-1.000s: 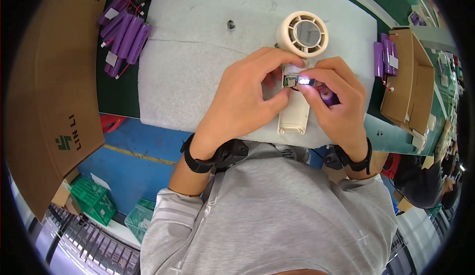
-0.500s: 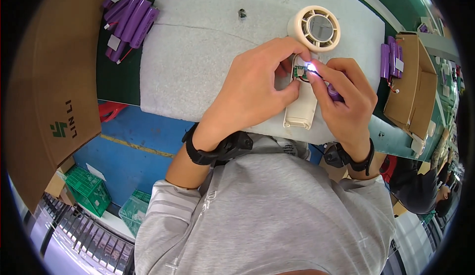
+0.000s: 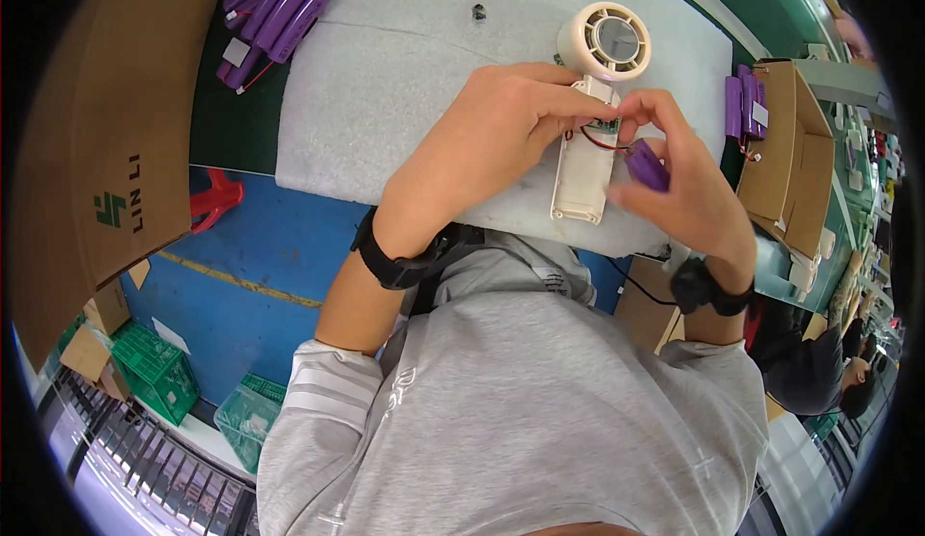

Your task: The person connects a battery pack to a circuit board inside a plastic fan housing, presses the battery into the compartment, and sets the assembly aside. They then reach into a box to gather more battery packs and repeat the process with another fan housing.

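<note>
A cream handheld fan lies on the white foam mat, its round fan head (image 3: 615, 42) away from me and its open handle shell (image 3: 579, 184) toward me. Inside the shell's upper part sits a small green circuit board (image 3: 605, 126), partly covered by fingers. My left hand (image 3: 496, 141) grips the shell's upper end from the left, fingertips at the board. On the right, my right hand (image 3: 689, 174) is curled around a purple battery (image 3: 647, 165), its index fingertip near the board and its thumb apart. A red wire (image 3: 599, 141) runs between battery and board.
Several purple batteries (image 3: 279, 15) with wires lie beyond the mat's left edge, and more (image 3: 745, 102) by an open cardboard box (image 3: 795, 150) at right. A large carton (image 3: 106, 150) stands at far left. A person in dark clothing (image 3: 805, 362) is at lower right.
The bright light at the board has gone out. My right hand has opened its pinch there and turned, bringing the battery and red wire into fuller view. My left fingers now reach across the board.
</note>
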`<action>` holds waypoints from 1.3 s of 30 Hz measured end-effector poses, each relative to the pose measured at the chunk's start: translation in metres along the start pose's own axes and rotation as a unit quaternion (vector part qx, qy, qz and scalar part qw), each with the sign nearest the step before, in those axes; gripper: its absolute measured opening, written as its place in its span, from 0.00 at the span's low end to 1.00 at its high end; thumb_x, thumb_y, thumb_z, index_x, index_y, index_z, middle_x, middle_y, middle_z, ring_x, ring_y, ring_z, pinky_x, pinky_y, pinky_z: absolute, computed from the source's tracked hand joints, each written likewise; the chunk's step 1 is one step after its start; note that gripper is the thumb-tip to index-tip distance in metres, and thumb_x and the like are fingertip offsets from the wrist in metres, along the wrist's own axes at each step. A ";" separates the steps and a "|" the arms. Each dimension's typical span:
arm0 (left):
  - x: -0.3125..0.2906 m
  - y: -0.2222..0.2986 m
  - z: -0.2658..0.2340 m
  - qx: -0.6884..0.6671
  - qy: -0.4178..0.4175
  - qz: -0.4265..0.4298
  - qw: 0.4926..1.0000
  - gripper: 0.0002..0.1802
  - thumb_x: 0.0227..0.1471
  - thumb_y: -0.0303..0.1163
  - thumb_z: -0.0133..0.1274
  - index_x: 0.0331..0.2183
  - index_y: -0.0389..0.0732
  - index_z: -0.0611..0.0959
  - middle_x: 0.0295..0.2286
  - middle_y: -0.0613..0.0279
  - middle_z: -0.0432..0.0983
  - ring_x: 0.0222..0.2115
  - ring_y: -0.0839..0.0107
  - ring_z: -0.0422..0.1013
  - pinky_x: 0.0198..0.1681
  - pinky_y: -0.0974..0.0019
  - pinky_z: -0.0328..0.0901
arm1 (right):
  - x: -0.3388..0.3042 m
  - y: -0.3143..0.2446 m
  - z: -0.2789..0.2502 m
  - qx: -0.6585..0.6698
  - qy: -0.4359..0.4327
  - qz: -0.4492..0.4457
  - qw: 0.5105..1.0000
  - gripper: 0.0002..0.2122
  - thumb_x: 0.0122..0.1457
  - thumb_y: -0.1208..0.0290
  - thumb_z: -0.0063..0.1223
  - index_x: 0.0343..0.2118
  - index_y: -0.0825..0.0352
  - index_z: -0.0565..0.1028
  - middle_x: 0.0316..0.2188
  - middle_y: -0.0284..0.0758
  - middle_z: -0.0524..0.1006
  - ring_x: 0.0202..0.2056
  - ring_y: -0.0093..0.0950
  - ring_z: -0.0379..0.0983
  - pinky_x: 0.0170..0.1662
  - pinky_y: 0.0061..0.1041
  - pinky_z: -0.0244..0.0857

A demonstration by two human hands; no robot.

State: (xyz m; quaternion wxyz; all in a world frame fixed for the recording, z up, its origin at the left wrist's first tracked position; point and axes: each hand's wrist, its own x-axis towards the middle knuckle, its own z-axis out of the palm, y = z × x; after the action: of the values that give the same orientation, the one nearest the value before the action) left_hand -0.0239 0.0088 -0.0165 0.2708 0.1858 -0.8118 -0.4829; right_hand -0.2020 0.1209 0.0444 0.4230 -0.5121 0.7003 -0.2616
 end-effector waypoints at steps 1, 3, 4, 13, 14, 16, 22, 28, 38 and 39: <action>-0.001 0.001 0.000 0.002 -0.007 0.000 1.000 0.17 0.47 0.21 0.55 0.40 0.47 0.85 0.39 0.59 0.79 0.32 0.66 0.77 0.35 0.69 0.71 | -0.007 0.002 -0.006 0.045 -0.045 -0.020 0.998 0.23 0.49 0.81 0.59 0.50 0.70 0.66 0.35 0.34 0.75 0.28 0.18 0.70 0.28 0.15 0.61; -0.002 0.002 0.001 0.003 0.000 0.009 1.000 0.17 0.46 0.21 0.55 0.40 0.47 0.85 0.39 0.60 0.79 0.32 0.67 0.76 0.34 0.69 0.70 | -0.015 0.004 -0.011 0.085 -0.087 -0.040 0.992 0.26 0.50 0.81 0.58 0.52 0.70 0.64 0.37 0.35 0.75 0.29 0.18 0.70 0.28 0.16 0.61; -0.004 0.003 0.002 0.005 0.004 0.015 1.000 0.17 0.45 0.22 0.55 0.39 0.47 0.85 0.40 0.61 0.78 0.33 0.69 0.76 0.34 0.70 0.69 | -0.017 0.005 -0.011 0.164 -0.074 -0.003 0.984 0.25 0.49 0.82 0.58 0.52 0.70 0.65 0.38 0.37 0.75 0.30 0.19 0.71 0.28 0.16 0.62; -0.002 0.010 0.002 -0.015 -0.007 -0.078 0.997 0.20 0.39 0.22 0.55 0.38 0.47 0.86 0.38 0.65 0.78 0.23 0.77 0.64 0.27 0.76 0.60 | -0.032 0.014 -0.002 -0.121 0.159 0.021 0.980 0.14 0.49 0.81 0.60 0.41 0.70 0.76 0.39 0.38 0.77 0.35 0.25 0.77 0.32 0.20 0.69; -0.002 0.010 0.004 -0.018 -0.009 -0.076 0.997 0.20 0.39 0.22 0.55 0.38 0.47 0.86 0.38 0.65 0.78 0.23 0.77 0.64 0.27 0.76 0.60 | -0.034 0.016 0.001 -0.211 0.189 -0.061 0.957 0.11 0.49 0.81 0.60 0.38 0.70 0.78 0.39 0.37 0.78 0.35 0.27 0.77 0.33 0.21 0.70; -0.003 0.009 0.008 -0.013 0.009 -0.085 0.996 0.19 0.39 0.22 0.55 0.38 0.47 0.86 0.38 0.65 0.78 0.22 0.77 0.61 0.27 0.76 0.60 | -0.037 0.022 0.000 -0.239 0.185 -0.100 0.948 0.10 0.49 0.81 0.60 0.36 0.71 0.78 0.37 0.37 0.78 0.35 0.28 0.77 0.33 0.22 0.70; -0.001 0.013 0.006 -0.008 0.005 -0.091 0.996 0.18 0.39 0.22 0.55 0.37 0.46 0.86 0.39 0.65 0.78 0.22 0.78 0.62 0.27 0.76 0.60 | -0.036 0.018 -0.004 -0.318 0.149 -0.210 0.913 0.05 0.46 0.81 0.61 0.28 0.72 0.78 0.34 0.39 0.80 0.33 0.34 0.77 0.34 0.27 0.70; -0.003 0.019 0.005 -0.022 0.025 -0.102 0.994 0.16 0.40 0.24 0.56 0.35 0.46 0.86 0.34 0.59 0.78 0.24 0.68 0.70 0.29 0.69 0.65 | -0.034 0.010 0.003 -0.350 0.131 -0.203 0.905 0.03 0.45 0.80 0.59 0.25 0.72 0.77 0.36 0.42 0.80 0.32 0.36 0.76 0.35 0.29 0.71; -0.006 0.019 0.002 -0.027 0.013 -0.122 0.992 0.18 0.41 0.23 0.56 0.38 0.46 0.86 0.40 0.59 0.78 0.26 0.73 0.69 0.30 0.72 0.65 | -0.043 0.023 0.004 -0.271 0.175 -0.202 0.925 0.05 0.47 0.75 0.60 0.24 0.71 0.77 0.36 0.39 0.80 0.34 0.35 0.76 0.36 0.30 0.71; -0.005 0.019 0.002 -0.032 0.012 -0.129 0.991 0.18 0.41 0.23 0.56 0.39 0.46 0.86 0.40 0.60 0.78 0.26 0.74 0.69 0.29 0.73 0.64 | -0.042 0.025 0.005 -0.277 0.177 -0.208 0.921 0.05 0.48 0.74 0.60 0.24 0.70 0.78 0.36 0.39 0.80 0.33 0.35 0.76 0.37 0.30 0.71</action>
State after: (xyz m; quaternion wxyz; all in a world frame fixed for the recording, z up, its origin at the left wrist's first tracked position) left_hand -0.0220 0.0221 -0.0019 0.2217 0.2864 -0.7616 -0.5375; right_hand -0.2054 0.1689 0.0349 0.0696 -0.6884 0.6858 -0.2256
